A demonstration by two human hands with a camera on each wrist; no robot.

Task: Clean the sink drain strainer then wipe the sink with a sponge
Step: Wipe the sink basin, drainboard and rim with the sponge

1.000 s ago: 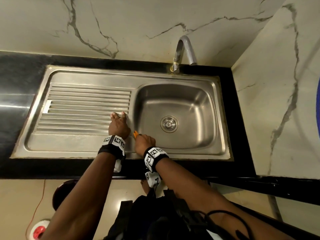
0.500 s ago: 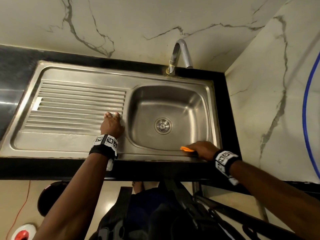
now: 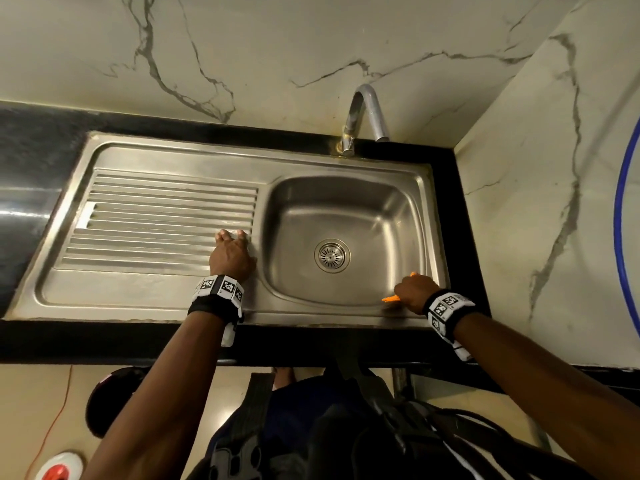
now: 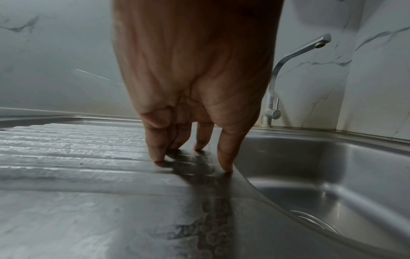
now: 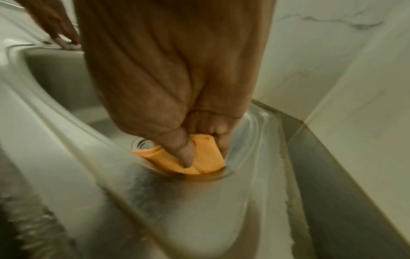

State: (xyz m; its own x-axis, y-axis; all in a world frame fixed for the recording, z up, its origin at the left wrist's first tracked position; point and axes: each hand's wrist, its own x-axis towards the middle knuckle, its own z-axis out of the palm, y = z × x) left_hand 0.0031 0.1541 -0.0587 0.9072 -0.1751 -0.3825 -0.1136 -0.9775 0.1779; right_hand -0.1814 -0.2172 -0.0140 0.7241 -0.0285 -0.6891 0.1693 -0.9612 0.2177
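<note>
Orange sponge (image 5: 199, 157) gripped in right hand (image 3: 414, 292), on sink (image 3: 346, 306) rim.

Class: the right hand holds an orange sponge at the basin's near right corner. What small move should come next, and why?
Probably slide the orange sponge away along the sink right rim. The right hand grips it at the corner, and the left hand braces on the drainboard.

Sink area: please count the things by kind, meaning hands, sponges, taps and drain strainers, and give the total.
Hands: 2, the left hand resting on the drainboard and the right hand gripping the sponge
Sponges: 1, the orange sponge
Taps: 1, the tap
Drain strainers: 1, the drain strainer
Total: 5
</note>
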